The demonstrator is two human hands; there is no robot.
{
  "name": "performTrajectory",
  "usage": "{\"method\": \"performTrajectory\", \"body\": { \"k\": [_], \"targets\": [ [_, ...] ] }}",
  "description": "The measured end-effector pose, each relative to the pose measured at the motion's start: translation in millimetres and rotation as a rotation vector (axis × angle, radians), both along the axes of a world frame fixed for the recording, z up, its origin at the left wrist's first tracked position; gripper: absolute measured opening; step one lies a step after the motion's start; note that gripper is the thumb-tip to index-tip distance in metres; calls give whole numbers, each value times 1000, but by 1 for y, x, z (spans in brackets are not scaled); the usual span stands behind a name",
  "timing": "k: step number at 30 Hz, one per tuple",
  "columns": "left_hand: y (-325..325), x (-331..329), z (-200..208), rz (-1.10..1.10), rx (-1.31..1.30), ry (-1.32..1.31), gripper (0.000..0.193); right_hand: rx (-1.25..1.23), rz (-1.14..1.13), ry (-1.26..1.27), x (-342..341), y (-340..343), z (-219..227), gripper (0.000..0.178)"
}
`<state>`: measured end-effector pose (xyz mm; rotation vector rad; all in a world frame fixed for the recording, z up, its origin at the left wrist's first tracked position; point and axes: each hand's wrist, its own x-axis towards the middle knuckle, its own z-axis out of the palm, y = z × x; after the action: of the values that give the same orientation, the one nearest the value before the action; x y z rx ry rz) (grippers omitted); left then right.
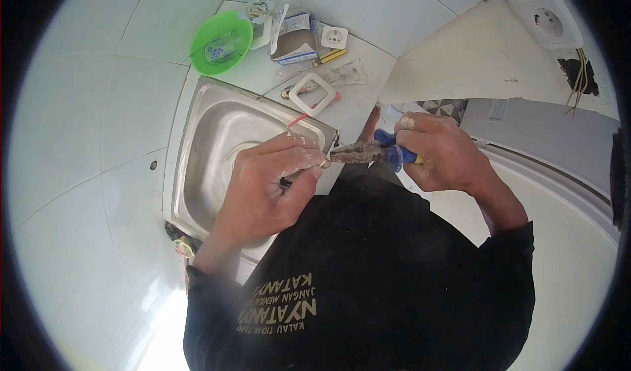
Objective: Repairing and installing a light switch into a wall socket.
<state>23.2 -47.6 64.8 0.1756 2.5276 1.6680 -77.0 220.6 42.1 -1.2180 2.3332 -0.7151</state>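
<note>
My right hand (pixel 439 149) is closed round the blue handles of a pair of pliers (pixel 360 153), whose worn metal jaws point left. Dusted with white, my left hand (pixel 266 184) pinches something small and pale at the tips of those jaws; what it is I cannot make out. Something dark shows under the left fingers, mostly hidden by the hand. Both hands are in front of my chest, the left one over the near right part of a steel sink (pixel 187 197).
Behind the sink, the counter holds a green bowl (pixel 246 37), an open box (pixel 294 44), a wall socket (pixel 334 38), a white frame (pixel 311 94) and a yellow-handled screwdriver (pixel 332 57). At upper right, another socket (pixel 547 23) sits near loose wires (pixel 581 82) coming from a hole.
</note>
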Motion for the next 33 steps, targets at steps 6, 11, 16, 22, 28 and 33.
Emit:
{"method": "performTrajectory", "body": {
  "k": [6,11,16,22,28,33],
  "targets": [
    [4,4,-2,5,-77,31,15,17,21,43,1,0,-1,22],
    [-3,1,-13,7,-88,27,12,-76,32,-50,-21,7,-23,24],
    [-2,8,-53,212,467,-117,34,19,-294,7,-45,-10,-100,22],
    [21,0,-72,300,579,51,41,145,-680,83,-45,-50,-173,37],
    [37,-3,-74,439,479,168,39,-33,-712,370,-44,-72,-187,31],
    [43,-12,-79,609,220,500,48,-665,-670,-508,0,-80,-84,24]
  ]
}}
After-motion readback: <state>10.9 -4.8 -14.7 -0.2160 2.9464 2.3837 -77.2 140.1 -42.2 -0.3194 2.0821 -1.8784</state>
